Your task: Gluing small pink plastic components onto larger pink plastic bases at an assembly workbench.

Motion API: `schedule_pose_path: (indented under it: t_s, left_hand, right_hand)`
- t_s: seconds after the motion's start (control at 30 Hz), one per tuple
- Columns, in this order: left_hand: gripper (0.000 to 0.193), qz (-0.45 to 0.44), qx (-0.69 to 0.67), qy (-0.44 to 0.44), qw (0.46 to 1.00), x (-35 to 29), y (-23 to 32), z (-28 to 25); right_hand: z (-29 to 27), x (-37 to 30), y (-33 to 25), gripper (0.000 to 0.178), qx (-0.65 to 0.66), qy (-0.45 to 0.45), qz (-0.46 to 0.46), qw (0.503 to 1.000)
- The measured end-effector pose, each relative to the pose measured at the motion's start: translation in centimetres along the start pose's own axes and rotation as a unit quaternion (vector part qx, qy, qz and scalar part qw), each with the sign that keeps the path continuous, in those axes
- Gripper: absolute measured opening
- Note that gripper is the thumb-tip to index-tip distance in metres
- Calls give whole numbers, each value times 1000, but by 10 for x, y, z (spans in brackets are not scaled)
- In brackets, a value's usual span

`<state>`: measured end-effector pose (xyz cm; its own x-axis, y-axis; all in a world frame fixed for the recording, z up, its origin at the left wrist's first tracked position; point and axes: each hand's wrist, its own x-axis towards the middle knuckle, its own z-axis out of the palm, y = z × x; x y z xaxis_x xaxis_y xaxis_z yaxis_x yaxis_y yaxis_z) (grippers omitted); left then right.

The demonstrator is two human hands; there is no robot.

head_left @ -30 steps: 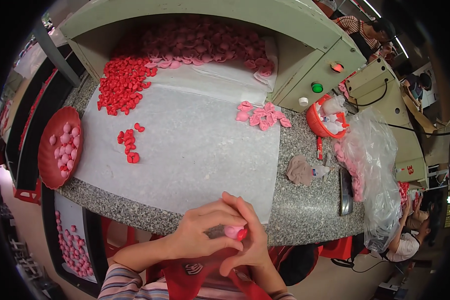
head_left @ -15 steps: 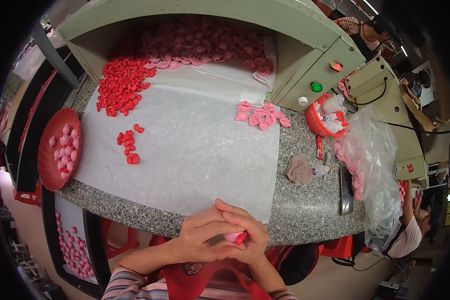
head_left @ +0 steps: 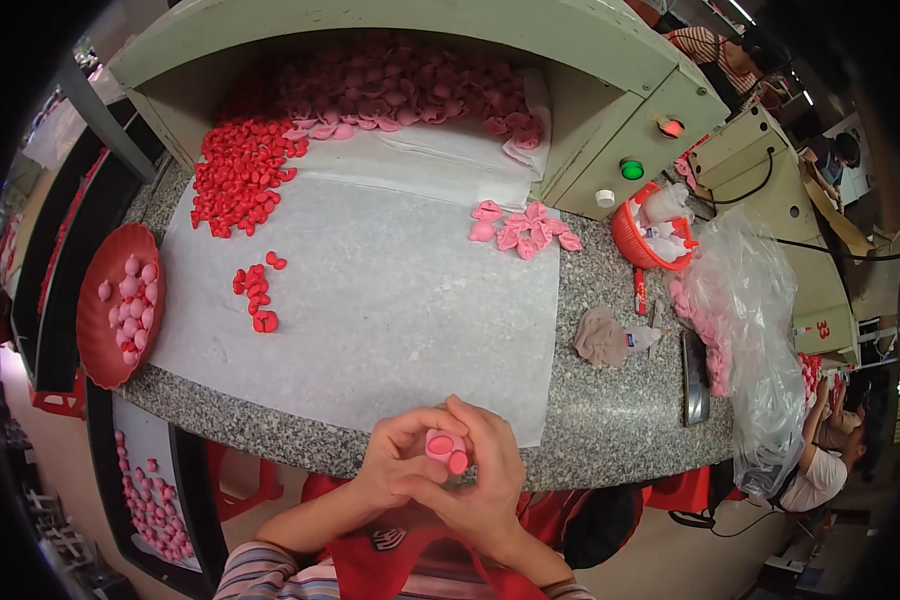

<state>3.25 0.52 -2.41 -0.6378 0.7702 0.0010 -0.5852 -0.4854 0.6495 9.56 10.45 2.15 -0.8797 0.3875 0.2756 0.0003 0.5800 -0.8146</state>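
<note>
Grip: left hand (head_left: 395, 458) and right hand (head_left: 492, 490) clamped together on one pink piece (head_left: 445, 450), just off the near edge of the tabletop (head_left: 620, 430). Piece looks light, probably soft and rubbery, squeezable, not fragile; slickness unclear. Best hold: rounded sides, clear of its reddish ovals. Ahead of grip: paper (head_left: 370, 340); ahead-left, red bits (head_left: 265, 321); ahead-right, pink shells (head_left: 536, 232). Farther left: bowl (head_left: 94, 325). Right: cloth (head_left: 600, 338), bottle (head_left: 638, 338).

Small pink piece (head_left: 446, 449) between fingers (head_left: 407, 427)
</note>
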Motion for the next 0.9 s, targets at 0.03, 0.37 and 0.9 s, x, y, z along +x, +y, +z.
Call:
schedule_pose_path:
  t_s: [0.03, 0.37, 0.9]
  left_hand:
    - [32, 0, 0, -1, 1000, 1, 1, 2]
    - [35, 72, 81, -95, 990, 6, 6, -1]
    - [42, -68, -21, -39, 997, 4, 21, -4]
  right_hand:
    - [-1, 0, -1, 74, -3, -5, 3, 1000]
    - [3, 9, -2, 90, 76, -5, -6, 997]
    - [-34, 28, 24, 51, 567, -253, 271, 736]
